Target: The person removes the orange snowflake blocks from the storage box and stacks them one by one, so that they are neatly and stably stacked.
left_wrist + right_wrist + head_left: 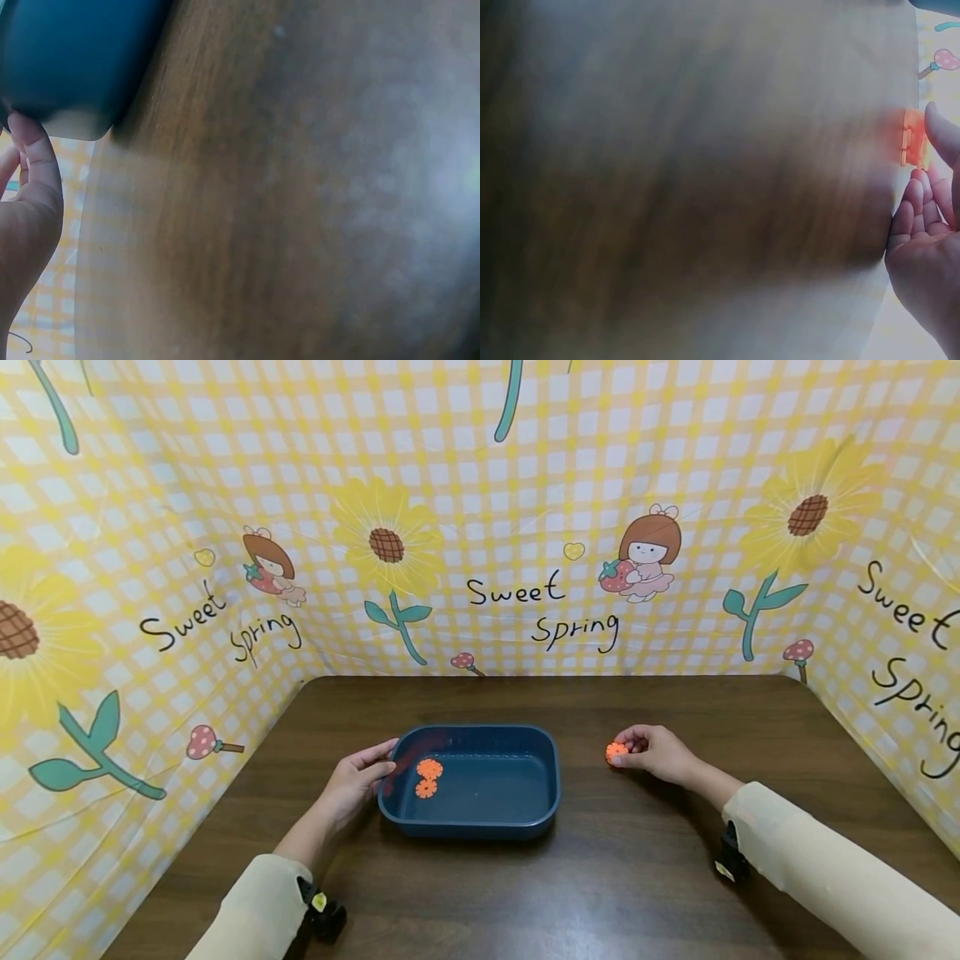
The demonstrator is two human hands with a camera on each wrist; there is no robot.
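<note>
Fingers [637,733] of R. hand [663,755] clamped on orange scalloped pc. [616,755], held right of & well apart from blue bin [480,830]; L. hand [347,787] fingers touch bin's left rim, clamped or not: can't tell. Poss. faults: pc. drops to tabletop [600,893] if edge pinch loosens; bin skids if L. hand pushes unevenly.

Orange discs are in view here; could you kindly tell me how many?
3 can be made out: a held disc pinched in the right hand, plus a nearer disc and a farther disc inside the blue tray, toward its left end. More may be hidden by overlap.
</note>
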